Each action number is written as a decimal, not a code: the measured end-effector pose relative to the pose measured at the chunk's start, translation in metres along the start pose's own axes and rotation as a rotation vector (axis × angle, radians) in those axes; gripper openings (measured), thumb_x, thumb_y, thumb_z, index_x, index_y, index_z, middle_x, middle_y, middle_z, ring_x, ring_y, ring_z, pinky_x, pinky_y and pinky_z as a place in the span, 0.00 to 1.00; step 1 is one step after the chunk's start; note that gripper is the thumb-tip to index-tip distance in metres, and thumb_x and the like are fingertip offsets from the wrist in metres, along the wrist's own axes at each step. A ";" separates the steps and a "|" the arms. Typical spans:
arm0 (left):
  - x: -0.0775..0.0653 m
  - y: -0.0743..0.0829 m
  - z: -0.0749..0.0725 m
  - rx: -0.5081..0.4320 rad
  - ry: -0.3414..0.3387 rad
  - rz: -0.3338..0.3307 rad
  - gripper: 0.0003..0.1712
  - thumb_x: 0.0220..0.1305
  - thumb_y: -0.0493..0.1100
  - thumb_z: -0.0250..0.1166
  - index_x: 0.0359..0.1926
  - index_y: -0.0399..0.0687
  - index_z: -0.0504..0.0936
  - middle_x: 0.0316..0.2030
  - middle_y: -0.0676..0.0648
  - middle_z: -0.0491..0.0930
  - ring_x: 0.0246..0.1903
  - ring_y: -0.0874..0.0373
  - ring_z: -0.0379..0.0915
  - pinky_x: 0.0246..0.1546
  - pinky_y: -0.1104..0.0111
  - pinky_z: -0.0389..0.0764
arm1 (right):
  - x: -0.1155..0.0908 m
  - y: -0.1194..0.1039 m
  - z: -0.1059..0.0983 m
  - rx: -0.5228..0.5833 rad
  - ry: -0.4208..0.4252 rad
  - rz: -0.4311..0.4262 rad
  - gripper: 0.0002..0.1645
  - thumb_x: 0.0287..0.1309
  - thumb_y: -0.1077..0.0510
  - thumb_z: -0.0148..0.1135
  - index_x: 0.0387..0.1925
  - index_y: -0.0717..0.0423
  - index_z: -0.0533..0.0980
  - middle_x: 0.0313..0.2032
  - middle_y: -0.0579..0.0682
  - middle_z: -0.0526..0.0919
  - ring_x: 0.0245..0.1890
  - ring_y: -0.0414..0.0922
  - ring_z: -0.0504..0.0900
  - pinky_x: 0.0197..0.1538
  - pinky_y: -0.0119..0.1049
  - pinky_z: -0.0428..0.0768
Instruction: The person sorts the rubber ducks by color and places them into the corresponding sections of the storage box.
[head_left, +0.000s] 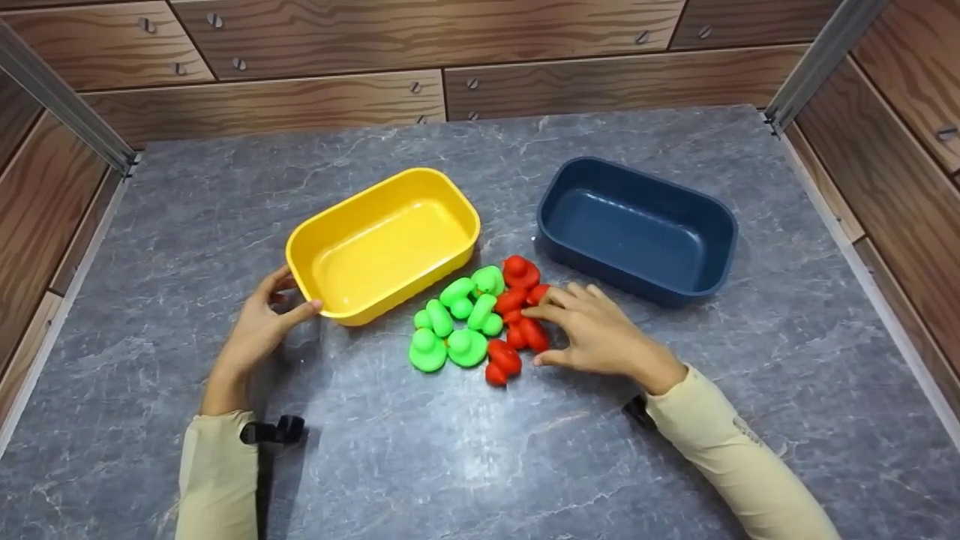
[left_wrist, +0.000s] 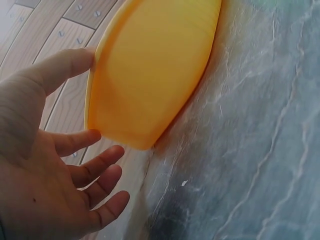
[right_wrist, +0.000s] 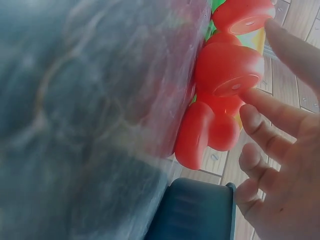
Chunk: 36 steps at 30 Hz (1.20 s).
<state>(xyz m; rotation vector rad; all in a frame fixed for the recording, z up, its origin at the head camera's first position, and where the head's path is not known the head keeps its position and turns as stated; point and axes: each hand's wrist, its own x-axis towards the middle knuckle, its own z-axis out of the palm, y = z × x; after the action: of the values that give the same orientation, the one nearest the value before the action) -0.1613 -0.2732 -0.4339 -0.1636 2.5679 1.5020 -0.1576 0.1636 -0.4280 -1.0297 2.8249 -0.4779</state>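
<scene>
On the table [head_left: 480, 420], open room is found behind the yellow tub [head_left: 382, 255] and the blue tub [head_left: 637, 232], along the far edge; a gap is left between the two, and a broad stretch is offered towards the near edge. The red ducks [head_left: 520, 274] are bunched around the table's middle, beside the green ducks [head_left: 466, 347], which are set to their left, just by the yellow tub. The left hand [head_left: 259, 326] is reached in from the left, its thumb and forefinger spread wide against the yellow tub's left end. The right hand [head_left: 600, 330] is angled inward, palm down, fingers lightly bent at the red ducks, the grip wide (whether any duck is pressed cannot be told).
</scene>
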 end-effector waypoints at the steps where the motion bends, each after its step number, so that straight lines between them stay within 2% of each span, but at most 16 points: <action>1: 0.000 0.000 0.000 0.001 0.000 -0.002 0.49 0.60 0.50 0.68 0.74 0.43 0.52 0.64 0.34 0.63 0.60 0.42 0.61 0.57 0.59 0.65 | 0.000 0.000 0.000 -0.006 0.005 -0.002 0.36 0.45 0.39 0.73 0.56 0.48 0.78 0.47 0.47 0.76 0.45 0.47 0.69 0.48 0.43 0.66; 7: -0.001 0.000 0.000 -0.003 -0.009 -0.023 0.49 0.60 0.50 0.67 0.75 0.44 0.51 0.64 0.35 0.62 0.61 0.42 0.57 0.57 0.57 0.64 | 0.000 -0.001 0.001 -0.053 0.022 -0.011 0.33 0.46 0.43 0.73 0.55 0.49 0.79 0.44 0.47 0.75 0.42 0.47 0.68 0.45 0.42 0.65; 16: 0.001 -0.001 0.000 0.001 -0.006 -0.015 0.48 0.61 0.50 0.67 0.75 0.44 0.51 0.62 0.37 0.65 0.55 0.50 0.60 0.47 0.72 0.68 | 0.002 -0.002 0.001 -0.052 0.020 -0.003 0.31 0.48 0.45 0.72 0.54 0.50 0.79 0.47 0.47 0.77 0.45 0.48 0.70 0.49 0.45 0.68; 25: -0.001 0.002 -0.002 -0.019 -0.013 0.000 0.48 0.61 0.48 0.67 0.75 0.44 0.51 0.61 0.36 0.67 0.55 0.49 0.63 0.44 0.79 0.70 | 0.002 -0.001 -0.001 0.029 0.054 0.023 0.30 0.48 0.45 0.73 0.54 0.50 0.79 0.45 0.47 0.78 0.43 0.47 0.70 0.47 0.44 0.68; 31: 0.001 0.001 0.001 -0.019 -0.010 0.005 0.47 0.61 0.48 0.67 0.74 0.43 0.52 0.61 0.36 0.67 0.55 0.49 0.64 0.44 0.80 0.71 | 0.006 0.003 -0.006 0.078 0.104 0.019 0.30 0.47 0.45 0.74 0.53 0.51 0.79 0.41 0.48 0.78 0.38 0.45 0.69 0.41 0.39 0.65; 36: 0.000 -0.002 0.001 -0.024 -0.006 0.006 0.47 0.60 0.48 0.68 0.74 0.42 0.53 0.61 0.36 0.68 0.55 0.49 0.64 0.44 0.79 0.70 | 0.012 0.005 -0.013 0.156 0.138 0.036 0.30 0.48 0.46 0.73 0.54 0.51 0.79 0.39 0.50 0.76 0.38 0.46 0.69 0.42 0.39 0.65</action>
<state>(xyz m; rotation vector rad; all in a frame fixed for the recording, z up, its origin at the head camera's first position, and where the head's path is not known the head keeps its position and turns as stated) -0.1609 -0.2733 -0.4355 -0.1546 2.5486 1.5333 -0.1724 0.1624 -0.4174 -0.9494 2.8615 -0.7807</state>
